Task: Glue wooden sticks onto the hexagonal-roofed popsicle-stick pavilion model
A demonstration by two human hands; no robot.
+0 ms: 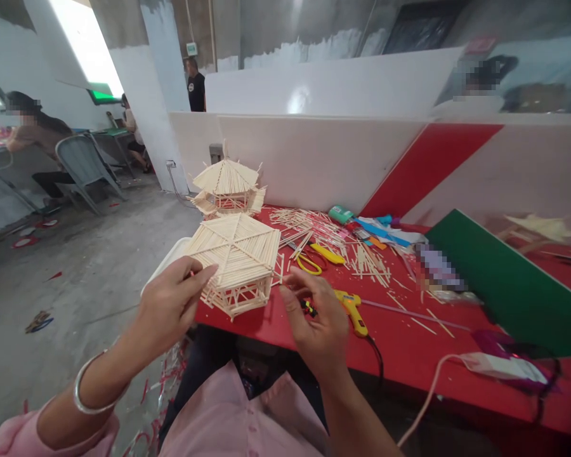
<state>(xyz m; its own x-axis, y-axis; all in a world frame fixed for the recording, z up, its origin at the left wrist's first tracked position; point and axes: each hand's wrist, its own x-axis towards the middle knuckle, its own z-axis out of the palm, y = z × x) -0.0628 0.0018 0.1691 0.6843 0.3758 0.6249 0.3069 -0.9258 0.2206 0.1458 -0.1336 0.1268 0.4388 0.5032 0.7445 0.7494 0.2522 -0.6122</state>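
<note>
A hexagonal model pavilion of thin wooden sticks (pixel 238 254) stands at the table's near left edge, with a slatted roof over an open lattice base. My left hand (pixel 171 304) is closed at the roof's left edge, index finger on the slats and thumb lower down. Beside the model's right side, my right hand (pixel 316 314) has its thumb and index fingertips close together in a loose pinch; whatever lies between them is too small to make out. A small black and yellow item (pixel 309 308) shows partly behind its fingers. Behind stands a two-tiered stick pavilion (pixel 226 181).
On the red table (pixel 276 320) lie loose sticks (pixel 371 263), yellow-handled scissors (pixel 309 263), a yellow glue gun (pixel 354 311) with its cord, and a white power strip (pixel 502 366). A green board (pixel 509 285) leans at right. Other people sit or stand farther back.
</note>
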